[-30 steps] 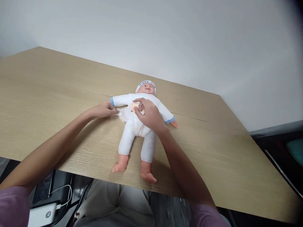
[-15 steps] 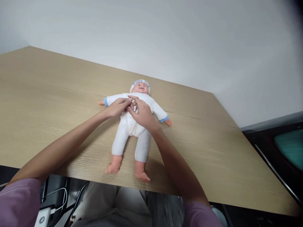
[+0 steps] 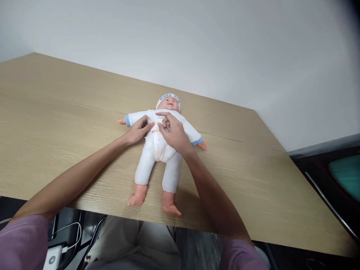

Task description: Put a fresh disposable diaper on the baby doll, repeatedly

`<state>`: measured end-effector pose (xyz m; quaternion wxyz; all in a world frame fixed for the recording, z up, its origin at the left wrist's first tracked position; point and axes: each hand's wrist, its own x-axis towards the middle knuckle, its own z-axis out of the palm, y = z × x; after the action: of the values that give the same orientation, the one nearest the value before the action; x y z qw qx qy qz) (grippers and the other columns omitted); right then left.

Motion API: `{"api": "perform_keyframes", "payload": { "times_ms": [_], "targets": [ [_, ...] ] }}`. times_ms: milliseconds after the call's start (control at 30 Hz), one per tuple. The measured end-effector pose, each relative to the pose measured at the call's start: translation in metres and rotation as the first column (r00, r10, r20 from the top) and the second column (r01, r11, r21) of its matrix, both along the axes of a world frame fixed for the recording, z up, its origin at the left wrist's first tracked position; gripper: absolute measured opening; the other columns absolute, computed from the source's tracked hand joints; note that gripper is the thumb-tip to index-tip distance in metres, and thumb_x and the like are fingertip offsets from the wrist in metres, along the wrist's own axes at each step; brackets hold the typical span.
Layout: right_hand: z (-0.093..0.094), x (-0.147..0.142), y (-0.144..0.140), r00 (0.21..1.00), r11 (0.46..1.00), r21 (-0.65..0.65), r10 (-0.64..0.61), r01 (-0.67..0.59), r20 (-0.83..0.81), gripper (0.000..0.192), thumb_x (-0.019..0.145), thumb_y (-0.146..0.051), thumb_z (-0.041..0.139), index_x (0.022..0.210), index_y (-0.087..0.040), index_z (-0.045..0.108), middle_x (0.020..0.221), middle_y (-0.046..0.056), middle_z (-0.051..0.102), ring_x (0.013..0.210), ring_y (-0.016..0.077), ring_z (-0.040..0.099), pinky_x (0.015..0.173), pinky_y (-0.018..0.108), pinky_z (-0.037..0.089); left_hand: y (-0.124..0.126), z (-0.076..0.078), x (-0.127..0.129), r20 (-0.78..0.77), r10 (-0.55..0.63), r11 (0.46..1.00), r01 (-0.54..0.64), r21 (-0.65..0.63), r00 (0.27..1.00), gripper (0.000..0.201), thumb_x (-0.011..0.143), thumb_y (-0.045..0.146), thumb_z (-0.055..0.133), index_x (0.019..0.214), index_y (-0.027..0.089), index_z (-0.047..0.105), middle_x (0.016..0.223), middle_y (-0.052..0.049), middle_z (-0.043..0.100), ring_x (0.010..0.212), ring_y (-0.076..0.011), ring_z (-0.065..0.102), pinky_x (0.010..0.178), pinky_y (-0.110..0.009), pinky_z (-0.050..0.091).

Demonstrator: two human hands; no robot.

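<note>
A baby doll (image 3: 144, 167) in a white suit with blue cuffs lies on its back, head away from me and arms spread. A white diaper (image 3: 159, 147) wraps its hips, with a thin orange line near the waist. My left hand (image 3: 138, 131) rests at the doll's side by the waist, thumb and fingers apart. Over the other side of the belly is my right hand (image 3: 173, 132), its index finger stretched out, thumb apart and other fingers curled. I see nothing held in either hand. The doll's far side of the waist is partly hidden by my right hand.
The doll lies on a wooden table (image 3: 75, 123) that runs back to a pale wall (image 3: 180, 48). A dark object with a teal panel (image 3: 345, 174) stands beyond the right edge. Below the front edge, a white device (image 3: 53, 258) with a cable sits at left.
My hands, whose fingertips met over the doll's belly, have moved apart, the left one leftward. More of the diaper's waist now shows between them.
</note>
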<state>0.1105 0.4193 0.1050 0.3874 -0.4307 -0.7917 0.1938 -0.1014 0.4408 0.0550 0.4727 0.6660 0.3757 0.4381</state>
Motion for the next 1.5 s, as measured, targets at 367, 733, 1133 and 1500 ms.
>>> {"api": "perform_keyframes", "payload": {
  "times_ms": [367, 733, 1133, 1500],
  "targets": [
    [0.010, -0.005, -0.084, 0.971, 0.979, 0.183, -0.048, 0.093, -0.236, 0.024, 0.092, -0.004, 0.053, 0.098, -0.024, 0.063, 0.105, 0.006, 0.061, 0.097, 0.0233, 0.064, 0.083, 0.037, 0.060, -0.097, 0.052, 0.023, -0.203, 0.485, 0.806, -0.345, 0.482, 0.851, 0.024, 0.117, 0.044, 0.055, 0.112, 0.022, 0.063, 0.113, -0.005, 0.075, 0.084, -0.0189, 0.060, 0.086, -0.037, 0.046],
    [-0.038, 0.043, -0.144, 0.979, 0.991, -0.046, -0.119, 0.128, 0.163, 0.003, 0.107, -0.024, 0.068, 0.105, -0.024, 0.065, 0.089, 0.001, 0.074, 0.080, 0.0197, 0.070, 0.077, 0.032, 0.050, -0.131, 0.028, 0.004, -0.616, 0.130, 0.966, 0.040, 0.255, 0.777, 0.039, 0.106, 0.059, 0.068, 0.096, 0.023, 0.057, 0.091, -0.004, 0.072, 0.084, -0.0247, 0.063, 0.081, -0.037, 0.040],
    [-0.045, 0.026, -0.133, 0.908, 0.967, 0.055, -0.251, 0.247, 0.334, 0.014, 0.110, -0.033, 0.074, 0.101, -0.023, 0.072, 0.105, 0.005, 0.074, 0.085, 0.0218, 0.070, 0.072, 0.033, 0.044, -0.112, 0.013, 0.005, -0.588, 0.163, 0.949, 0.038, 0.314, 0.792, 0.044, 0.108, 0.056, 0.067, 0.082, 0.023, 0.056, 0.075, -0.001, 0.063, 0.079, -0.0231, 0.057, 0.080, -0.035, 0.040],
    [-0.047, 0.026, -0.123, 0.939, 0.974, 0.091, -0.224, 0.207, 0.263, 0.011, 0.112, -0.031, 0.066, 0.115, -0.022, 0.072, 0.117, 0.011, 0.078, 0.113, 0.0300, 0.071, 0.092, 0.038, 0.053, -0.105, 0.014, 0.007, -0.431, 0.134, 0.911, 0.060, 0.407, 0.892, 0.023, 0.112, 0.043, 0.066, 0.103, 0.022, 0.067, 0.122, -0.008, 0.070, 0.114, -0.0258, 0.066, 0.102, -0.038, 0.051]
  ]
}}
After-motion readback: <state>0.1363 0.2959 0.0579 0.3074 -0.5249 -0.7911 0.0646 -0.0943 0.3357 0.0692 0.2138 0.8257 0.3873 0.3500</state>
